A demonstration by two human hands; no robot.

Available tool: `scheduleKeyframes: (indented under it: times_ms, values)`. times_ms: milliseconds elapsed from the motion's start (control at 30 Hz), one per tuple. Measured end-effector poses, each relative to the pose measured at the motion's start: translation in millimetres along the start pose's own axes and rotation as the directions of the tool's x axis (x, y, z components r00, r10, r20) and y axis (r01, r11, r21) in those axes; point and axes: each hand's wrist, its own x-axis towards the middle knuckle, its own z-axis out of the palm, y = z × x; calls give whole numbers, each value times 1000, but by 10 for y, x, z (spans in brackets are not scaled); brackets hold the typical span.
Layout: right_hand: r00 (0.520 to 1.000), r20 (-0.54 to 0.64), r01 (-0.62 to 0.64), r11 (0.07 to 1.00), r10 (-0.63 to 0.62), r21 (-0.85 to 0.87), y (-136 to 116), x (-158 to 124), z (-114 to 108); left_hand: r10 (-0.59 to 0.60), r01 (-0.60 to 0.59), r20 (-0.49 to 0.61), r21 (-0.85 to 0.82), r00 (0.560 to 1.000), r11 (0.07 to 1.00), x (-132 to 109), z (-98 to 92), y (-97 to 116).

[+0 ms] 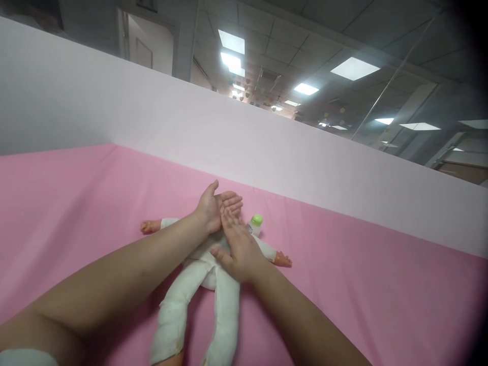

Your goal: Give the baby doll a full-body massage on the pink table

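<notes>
A baby doll (198, 295) in a white suit lies on its back on the pink sheet (76, 203), legs toward me and both arms stretched out sideways. My left hand (213, 206) is held palm up above the doll's chest, fingers apart. My right hand (236, 249) lies flat with its fingertips resting on the left palm, fingers stretched out. Neither hand holds anything. The doll's head is hidden behind my hands. A small white bottle with a green cap (255, 223) stands just beyond my right hand, near the doll's shoulder.
A pale lilac wall panel (267, 142) borders the pink surface at the back and left. Beyond it are ceiling lights and hanging decorations of a room.
</notes>
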Motion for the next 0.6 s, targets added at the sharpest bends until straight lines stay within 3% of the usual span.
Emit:
scheduleKeyframes:
  times_ms: [133, 267, 433, 600]
  values:
    - [995, 47, 85, 996, -87, 31, -183, -27, -26, 59, -59, -3, -8, 998, 998, 49, -86, 131]
    - [992, -1, 127, 991, -128, 43, -281, -53, -14, -6, 8, 54, -35, 998, 999, 46, -85, 53]
    - [993, -87, 86, 995, -81, 57, -186, -54, 29, -95, 97, 97, -20, 991, 995, -72, 19, -184]
    - [996, -94, -4, 999, 8, 46, -32, -26, 53, -123, 124, 69, -11, 990, 992, -154, 88, -306]
